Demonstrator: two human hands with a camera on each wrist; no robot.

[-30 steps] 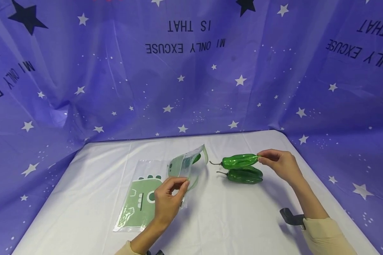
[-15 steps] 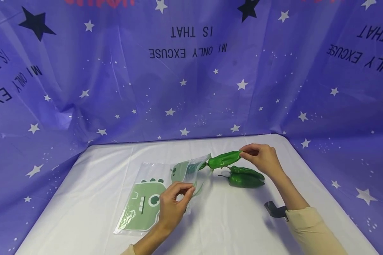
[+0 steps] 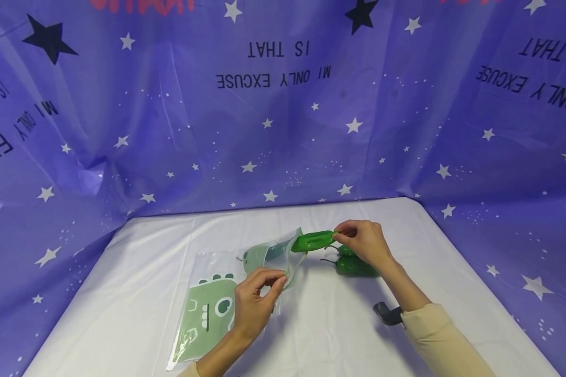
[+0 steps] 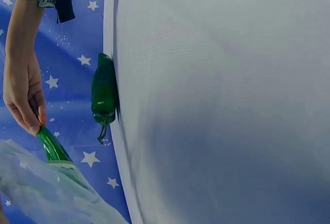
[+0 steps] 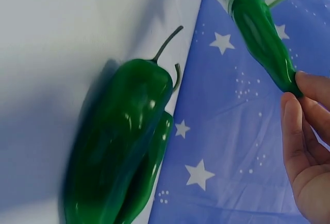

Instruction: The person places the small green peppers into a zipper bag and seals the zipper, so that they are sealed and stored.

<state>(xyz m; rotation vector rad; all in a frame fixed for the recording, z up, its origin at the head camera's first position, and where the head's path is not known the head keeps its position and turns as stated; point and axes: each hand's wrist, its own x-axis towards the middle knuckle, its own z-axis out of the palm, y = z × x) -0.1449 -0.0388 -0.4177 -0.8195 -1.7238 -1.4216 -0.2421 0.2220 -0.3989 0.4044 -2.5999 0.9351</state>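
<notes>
My left hand (image 3: 257, 301) pinches the mouth edge of a clear plastic bag (image 3: 254, 256) with green print. My right hand (image 3: 365, 241) pinches the tip of a glossy green pepper (image 3: 313, 241). That pepper's stem end is inside the bag's mouth, as the right wrist view also shows on the pepper (image 5: 265, 38). Dark green shapes show through the plastic, with a thin stem at the far side. Two more green peppers lie side by side below my right hand: the front pepper (image 3: 354, 267) and the pepper (image 3: 345, 251) behind it, partly hidden.
Flat plastic with a green monster face (image 3: 198, 324) lies left of my left hand; whether it belongs to the same bag cannot be told. A white cloth covers the table (image 3: 320, 330). A purple star-printed curtain (image 3: 283, 146) surrounds its back and sides.
My right hand has moved left with the pepper, from above the other two peppers into the bag's mouth. My left hand has stayed on the bag's edge.
</notes>
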